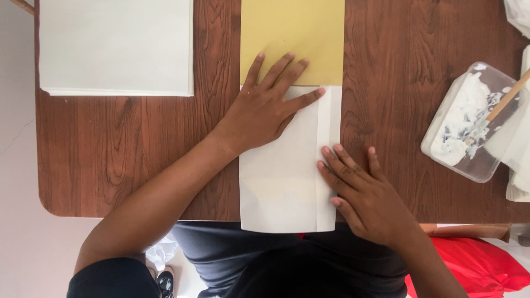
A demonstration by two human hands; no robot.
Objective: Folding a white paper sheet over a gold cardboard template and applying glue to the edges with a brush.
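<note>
The left hand (265,105) lies flat, palm down, fingers spread apart and gripping nothing. Its palm presses the upper part of a white folded paper (281,176), while the fingertips reach toward twelve and one o'clock onto a yellow sheet (292,33) that lies just beyond the white one. The thumb points toward three o'clock along the seam where the two sheets meet. The left forearm runs in from seven o'clock, crossing the desk (127,149) edge at a slant.

The right hand (367,196) is also open and flat, fingers slightly apart, holding nothing. Its fingertips rest on the right edge of the white folded paper, where a narrow strip is folded over along the side, and the outer fingers lie on the bare wood just beside it. The wrist comes in from five o'clock.

The white folded paper sits at the middle of the desk, its lower end hanging over the near edge at six o'clock.

At ten o'clock lies a stack of white sheets (116,44). At three o'clock stands a clear plastic tub (469,124) smeared with white paste, with a wooden stick (505,99) leaning in it. More white paper (519,160) lies just beside the tub at the right edge.
</note>
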